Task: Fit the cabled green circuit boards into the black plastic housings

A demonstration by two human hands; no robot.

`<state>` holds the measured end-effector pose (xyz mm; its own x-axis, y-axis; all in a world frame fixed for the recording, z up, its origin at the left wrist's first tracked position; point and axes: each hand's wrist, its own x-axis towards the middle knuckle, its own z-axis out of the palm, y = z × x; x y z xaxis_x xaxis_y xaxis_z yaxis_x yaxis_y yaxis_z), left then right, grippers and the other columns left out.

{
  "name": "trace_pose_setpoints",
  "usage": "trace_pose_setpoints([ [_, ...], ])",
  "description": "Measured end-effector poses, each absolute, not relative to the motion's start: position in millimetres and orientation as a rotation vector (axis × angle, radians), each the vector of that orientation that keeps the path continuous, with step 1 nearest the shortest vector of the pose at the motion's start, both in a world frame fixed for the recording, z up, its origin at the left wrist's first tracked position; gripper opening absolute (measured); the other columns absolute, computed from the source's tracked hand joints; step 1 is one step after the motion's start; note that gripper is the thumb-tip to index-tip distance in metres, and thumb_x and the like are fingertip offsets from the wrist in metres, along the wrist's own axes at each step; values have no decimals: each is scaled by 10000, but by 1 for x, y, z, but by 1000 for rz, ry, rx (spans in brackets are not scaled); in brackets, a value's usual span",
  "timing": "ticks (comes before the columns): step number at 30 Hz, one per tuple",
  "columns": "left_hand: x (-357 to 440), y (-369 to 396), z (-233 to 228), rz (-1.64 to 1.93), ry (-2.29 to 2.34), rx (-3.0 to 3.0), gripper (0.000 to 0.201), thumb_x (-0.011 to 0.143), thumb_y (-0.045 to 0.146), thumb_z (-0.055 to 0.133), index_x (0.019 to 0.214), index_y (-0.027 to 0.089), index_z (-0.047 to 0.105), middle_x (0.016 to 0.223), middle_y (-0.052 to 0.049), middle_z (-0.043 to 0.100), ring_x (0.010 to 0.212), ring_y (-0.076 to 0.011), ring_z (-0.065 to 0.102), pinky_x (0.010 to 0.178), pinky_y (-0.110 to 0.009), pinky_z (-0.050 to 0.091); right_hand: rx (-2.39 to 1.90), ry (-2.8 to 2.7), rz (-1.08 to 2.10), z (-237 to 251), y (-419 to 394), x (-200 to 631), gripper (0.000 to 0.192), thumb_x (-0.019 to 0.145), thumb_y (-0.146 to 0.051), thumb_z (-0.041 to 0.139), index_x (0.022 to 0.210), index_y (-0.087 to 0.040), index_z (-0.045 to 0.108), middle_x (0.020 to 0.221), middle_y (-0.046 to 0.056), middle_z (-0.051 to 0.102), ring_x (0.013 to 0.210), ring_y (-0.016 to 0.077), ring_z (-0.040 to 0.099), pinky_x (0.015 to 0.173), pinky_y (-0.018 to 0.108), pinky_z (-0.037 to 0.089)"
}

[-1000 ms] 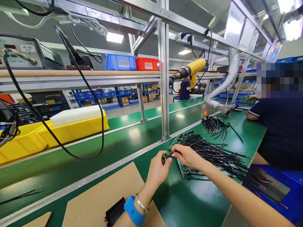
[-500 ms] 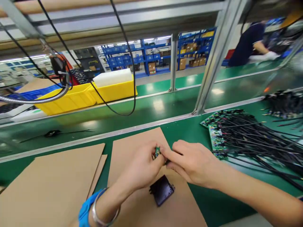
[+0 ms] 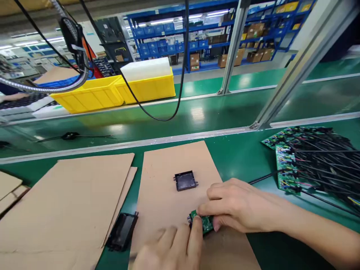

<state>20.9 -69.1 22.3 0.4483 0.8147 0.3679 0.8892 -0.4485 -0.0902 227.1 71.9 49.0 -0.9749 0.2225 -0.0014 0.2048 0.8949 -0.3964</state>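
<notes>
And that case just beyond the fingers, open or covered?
Open: the case lies face up on the cardboard, its floor showing inside the rim.

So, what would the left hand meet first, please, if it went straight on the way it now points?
The left hand would most likely meet the green circuit board first; they seem to be touching, though depth is unclear.

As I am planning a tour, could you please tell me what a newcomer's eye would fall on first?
Probably the bright yellow bins at the upper left. Next might come the heap of black cables at the right. Then, low in the middle, the left hand and right hand touch a green board over cardboard.
</notes>
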Motion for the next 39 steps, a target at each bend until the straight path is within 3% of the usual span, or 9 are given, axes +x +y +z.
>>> trace_pose_setpoints([
  [6,-1,-28,3,-499,-1115,-2693,177,884,197,525,1025,141,617,613,36,497,492,-138,478,432,-285,348,-541,-2964,621,7,55,240,398,815,-134,630,1170,-301,562,938,-9,617,800,199,609,649,297,399],
  [9,-9,-24,2,-485,-1013,-2685,171,898,177,507,1036,145,603,605,43,486,485,-125,466,428,-271,336,-534,-2940,645,3,53,244,429,829,-122,601,1210,-311,540,929,-14,622,785,188,618,643,290,408],
  [14,1,-44,14,-361,-1469,-2698,338,844,197,549,1180,167,526,740,14,565,524,-161,559,438,-291,442,-581,-3045,703,32,61,235,365,870,-172,632,1183,-348,567,907,-22,595,782,183,595,620,286,366],
  [18,15,-60,-4,-246,-1843,-2668,285,774,207,633,1038,217,527,829,6,591,499,-166,592,366,-280,428,-562,-3147,763,27,70,220,211,853,-194,672,1016,-327,653,868,-20,559,765,173,581,591,268,320],
  [21,25,-62,-15,-236,-2034,-2634,294,762,258,687,997,217,515,921,-18,602,621,-200,657,447,-289,509,-543,-3166,687,16,72,213,159,852,-217,673,976,-317,664,850,-20,531,677,152,536,554,268,276],
  [24,28,-58,-21,-275,-2136,-2616,564,707,425,760,1132,176,483,1006,-66,612,685,-247,678,495,-347,560,-446,-3162,604,12,75,210,132,844,-226,681,954,-296,656,838,-20,515,641,141,502,536,276,247],
  [26,28,-54,-23,-276,-2138,-2628,640,738,413,743,1239,162,434,1056,-85,620,734,-264,686,542,-378,583,-371,-3163,557,12,78,208,108,843,-215,680,931,-271,653,826,-18,512,654,140,504,528,279,236],
  [32,14,-45,-26,-307,-2131,-2806,540,784,266,676,1269,229,441,1162,-66,607,920,-287,653,771,-475,578,-357,-3177,460,6,74,200,38,854,-198,650,872,-232,646,814,2,529,636,147,510,496,298,168],
  [39,2,-44,-27,-396,-2173,-2897,589,794,268,674,1329,243,427,1171,-79,598,988,-282,631,848,-462,556,-542,-3153,366,-6,50,197,118,865,-131,566,952,-209,583,889,31,523,617,163,488,492,294,175],
])
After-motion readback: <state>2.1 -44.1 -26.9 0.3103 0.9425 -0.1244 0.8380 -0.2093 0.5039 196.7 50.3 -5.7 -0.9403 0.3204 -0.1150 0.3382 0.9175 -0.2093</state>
